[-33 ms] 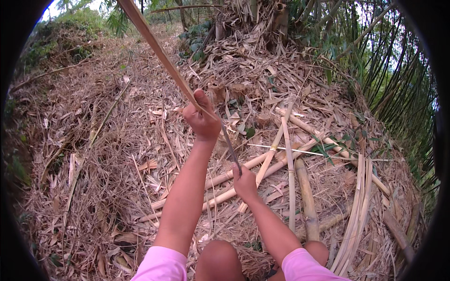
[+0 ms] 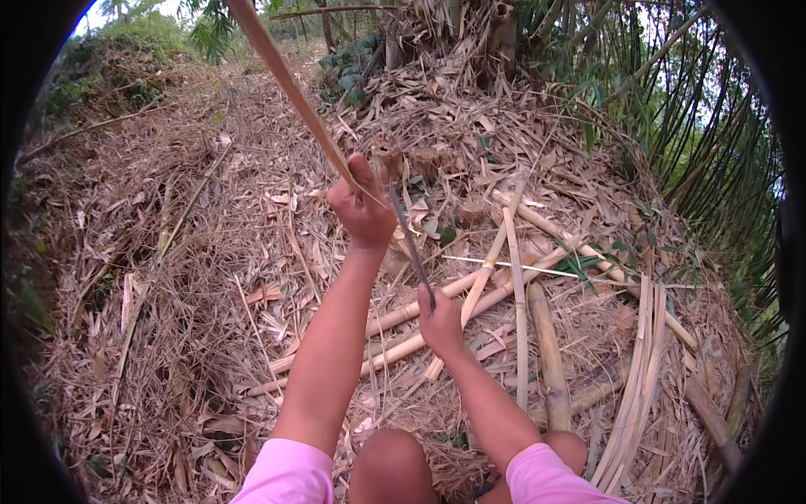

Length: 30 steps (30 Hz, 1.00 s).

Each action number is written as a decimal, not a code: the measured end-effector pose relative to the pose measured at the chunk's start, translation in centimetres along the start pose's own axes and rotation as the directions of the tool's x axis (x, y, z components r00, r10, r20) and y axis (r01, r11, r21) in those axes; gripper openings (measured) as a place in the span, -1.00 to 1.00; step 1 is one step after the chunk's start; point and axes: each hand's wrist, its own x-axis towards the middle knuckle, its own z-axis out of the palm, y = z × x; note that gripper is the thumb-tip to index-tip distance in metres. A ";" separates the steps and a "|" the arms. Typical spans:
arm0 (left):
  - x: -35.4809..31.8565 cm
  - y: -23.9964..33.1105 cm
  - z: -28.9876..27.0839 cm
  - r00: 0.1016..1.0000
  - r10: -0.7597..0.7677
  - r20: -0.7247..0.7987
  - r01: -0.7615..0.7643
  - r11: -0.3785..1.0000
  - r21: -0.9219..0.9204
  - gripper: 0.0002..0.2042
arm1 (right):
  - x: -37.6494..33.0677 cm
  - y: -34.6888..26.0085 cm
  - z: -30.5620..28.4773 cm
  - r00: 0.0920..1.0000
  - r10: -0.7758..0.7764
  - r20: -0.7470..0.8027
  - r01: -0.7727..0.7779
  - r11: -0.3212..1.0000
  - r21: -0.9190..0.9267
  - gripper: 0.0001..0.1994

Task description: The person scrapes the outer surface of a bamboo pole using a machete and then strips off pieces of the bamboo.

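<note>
We hold a long bamboo strip left of the knife.
Our left hand closes round its lower end; our right hand grips the knife. Right of the knife, split strips lie already made; a round pole looks unsplit.

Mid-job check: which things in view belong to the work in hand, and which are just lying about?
In the work:
long, tan bamboo strip, in the left hand
dark, narrow, metal-looking blade, in the right hand

Apparently just lying about:
pale, split bamboo strips at lower right
thick, yellowish-brown bamboo pole
dry, brown leaf litter
</note>
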 end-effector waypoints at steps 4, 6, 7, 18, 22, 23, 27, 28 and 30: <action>1.0 0.5 -0.6 1.000 0.010 0.017 -0.010 1.000 0.025 -0.40 | 1.4 -6.3 -0.9 0.970 -0.154 -0.187 0.231 0.814 0.532 -0.45; 0.6 0.1 -0.1 1.000 0.010 0.004 -0.010 0.999 0.031 -0.40 | 1.2 -8.7 -1.3 0.950 -0.150 -0.275 0.309 0.592 0.744 -0.46; 0.4 0.1 0.9 1.000 0.011 -0.002 -0.011 1.000 0.020 -0.40 | 1.9 -5.9 -0.1 0.920 -0.194 -0.341 0.392 0.482 0.784 -0.47; 1.0 -0.3 -0.4 0.998 -0.063 -0.014 0.063 0.998 -0.012 -0.42 | 3.3 -1.2 1.4 0.987 0.145 0.076 -0.151 0.984 0.090 -0.37; 1.5 -1.0 -1.6 0.999 -0.019 -0.034 0.021 0.998 0.065 -0.39 | 2.4 -9.1 -2.1 0.992 -0.089 -0.086 0.122 0.804 0.581 -0.40; 1.4 -1.2 -0.9 0.999 -0.013 -0.053 0.016 0.998 0.067 -0.39 | 2.3 -10.0 -3.0 0.984 -0.103 -0.147 0.178 0.674 0.717 -0.45; 0.7 0.0 1.4 1.000 -0.014 -0.022 0.014 1.000 -0.009 -0.42 | 3.1 2.4 2.5 0.827 -0.445 -0.344 0.462 0.886 -0.037 -0.48; -0.9 -0.1 1.7 0.999 -0.035 -0.032 0.035 0.999 -0.008 -0.42 | 3.1 7.1 3.1 1.000 -0.010 0.015 0.012 0.987 -0.160 -0.44; 0.9 -0.1 0.3 0.998 0.057 -0.034 -0.056 0.997 0.044 -0.42 | 2.2 2.8 4.6 0.977 0.207 0.050 -0.207 0.978 -0.003 -0.34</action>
